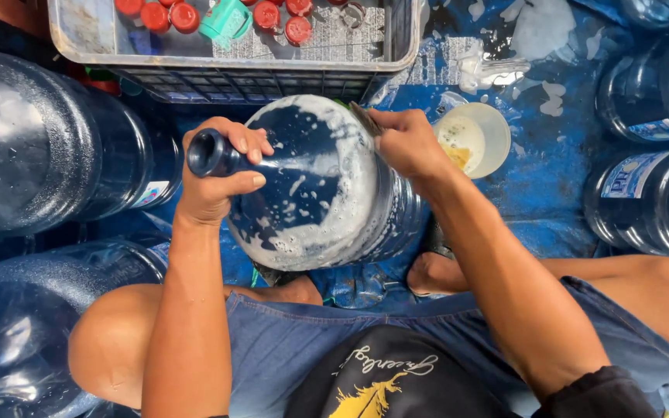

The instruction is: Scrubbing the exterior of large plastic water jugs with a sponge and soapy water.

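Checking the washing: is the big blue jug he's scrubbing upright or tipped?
Tipped: the soapy water jug lies sideways, its neck gripped by the left hand.

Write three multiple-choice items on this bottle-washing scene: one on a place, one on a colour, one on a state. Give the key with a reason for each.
1. Where is the left hand?
A. on the soapy bottle's neck
B. in the crate
C. on the bowl

2. What colour are most loose caps in the crate?
A. yellow
B. red
C. black

3. What state is the held water bottle in?
A. dry and clean
B. crushed
C. smeared with foam

Key: 1 A, the fingers wrap the neck; 2 B, red caps lie there; 3 C, white suds streak its side under the right hand.
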